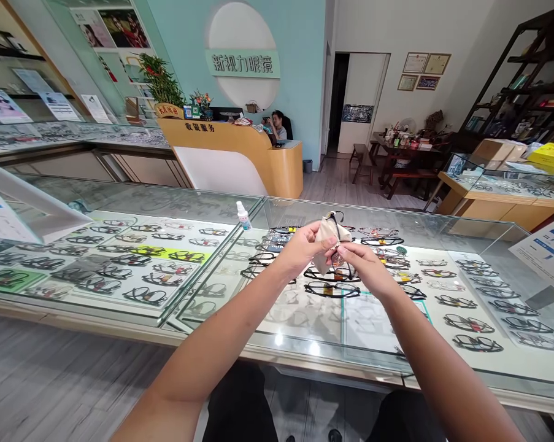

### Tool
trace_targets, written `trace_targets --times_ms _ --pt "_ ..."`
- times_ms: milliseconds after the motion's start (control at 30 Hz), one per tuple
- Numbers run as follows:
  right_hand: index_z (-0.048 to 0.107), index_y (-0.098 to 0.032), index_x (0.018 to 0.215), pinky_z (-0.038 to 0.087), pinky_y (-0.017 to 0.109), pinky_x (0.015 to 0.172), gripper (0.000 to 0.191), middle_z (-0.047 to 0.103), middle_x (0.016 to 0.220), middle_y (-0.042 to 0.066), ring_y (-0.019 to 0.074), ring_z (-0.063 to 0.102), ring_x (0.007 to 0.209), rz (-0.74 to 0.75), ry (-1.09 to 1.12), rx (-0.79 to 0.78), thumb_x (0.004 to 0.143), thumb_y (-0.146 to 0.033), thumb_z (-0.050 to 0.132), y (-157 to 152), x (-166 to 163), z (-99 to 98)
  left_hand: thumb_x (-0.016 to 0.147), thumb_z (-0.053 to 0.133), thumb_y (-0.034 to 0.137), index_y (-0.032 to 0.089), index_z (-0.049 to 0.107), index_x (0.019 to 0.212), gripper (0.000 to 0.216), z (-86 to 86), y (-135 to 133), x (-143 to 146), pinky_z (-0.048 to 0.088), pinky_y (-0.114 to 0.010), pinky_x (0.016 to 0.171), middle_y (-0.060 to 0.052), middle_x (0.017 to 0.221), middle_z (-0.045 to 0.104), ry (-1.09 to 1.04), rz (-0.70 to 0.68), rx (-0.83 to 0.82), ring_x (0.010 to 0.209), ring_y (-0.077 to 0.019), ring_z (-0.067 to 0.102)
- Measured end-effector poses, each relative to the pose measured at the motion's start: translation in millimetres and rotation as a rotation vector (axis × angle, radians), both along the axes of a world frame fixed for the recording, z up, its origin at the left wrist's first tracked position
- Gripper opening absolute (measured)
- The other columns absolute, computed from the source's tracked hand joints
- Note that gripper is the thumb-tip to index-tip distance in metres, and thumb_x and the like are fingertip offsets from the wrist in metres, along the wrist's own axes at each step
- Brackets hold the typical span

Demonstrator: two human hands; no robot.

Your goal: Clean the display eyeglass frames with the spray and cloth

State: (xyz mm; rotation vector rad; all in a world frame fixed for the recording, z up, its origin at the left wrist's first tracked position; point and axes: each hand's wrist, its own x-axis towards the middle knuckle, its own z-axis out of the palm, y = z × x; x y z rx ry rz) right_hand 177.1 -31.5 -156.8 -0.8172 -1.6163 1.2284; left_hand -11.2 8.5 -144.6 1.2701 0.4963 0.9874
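Observation:
Above the glass display counter point(299, 341), my two hands meet over a pair of glasses. A beige cloth point(325, 232) is bunched in my left hand point(308, 244), its fingers closed around it and against the glasses. One dark temple of the glasses point(337, 224) sticks up past the cloth; the lenses are mostly hidden by fingers and fabric. My right hand point(362, 264) pinches the frame near its middle, fingertips close to the left thumb. Just below lies a row of dark-framed glasses point(332, 290). To the left, a white spray bottle point(243, 216) stands upright on the glass.
Many eyeglass frames point(145, 296) fill the cases on both sides. White sign stands point(23, 202) rise at the left, with another sign point(550, 252) at the right. Behind is a wooden cashier desk point(230, 144) with a seated person point(279, 126). A wooden table point(403, 144) stands farther back.

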Motion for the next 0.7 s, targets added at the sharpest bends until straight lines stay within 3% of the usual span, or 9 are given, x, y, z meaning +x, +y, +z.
trace_targets --times_ms 133,433,700 --pt "0.084 -0.020 0.098 0.053 0.037 0.091 0.045 0.077 0.090 0.007 0.0230 0.067 0.091 0.050 0.003 -0.008 0.098 -0.062 0.068 -0.9 -0.1 1.2 0.076 0.094 0.054 0.016 0.064 0.095 0.052 2.6 -4.9 2.5 0.053 -0.026 0.051 0.004 0.057 0.061 0.026 0.054 0.063 0.048 -0.0137 0.061" --pt "0.082 -0.020 0.101 0.051 0.036 0.090 0.045 0.074 0.093 0.006 0.0221 0.066 0.092 0.106 -0.073 0.027 0.101 -0.061 0.065 -2.1 -0.6 1.0 0.088 0.075 0.071 0.016 0.066 0.095 0.056 -4.1 -2.9 5.4 0.051 -0.026 0.040 0.002 0.050 0.060 0.034 0.135 0.022 0.038 -0.0158 0.058" --pt "0.083 -0.021 0.099 0.050 0.034 0.085 0.041 0.073 0.086 0.005 0.0210 0.064 0.086 0.033 0.011 0.044 0.102 -0.057 0.065 -0.5 0.2 2.8 0.083 0.087 0.059 0.014 0.067 0.107 0.054 3.0 6.4 -5.2 0.058 -0.026 0.058 -0.004 0.082 0.076 -0.026 0.083 0.049 0.059 -0.0150 0.070"
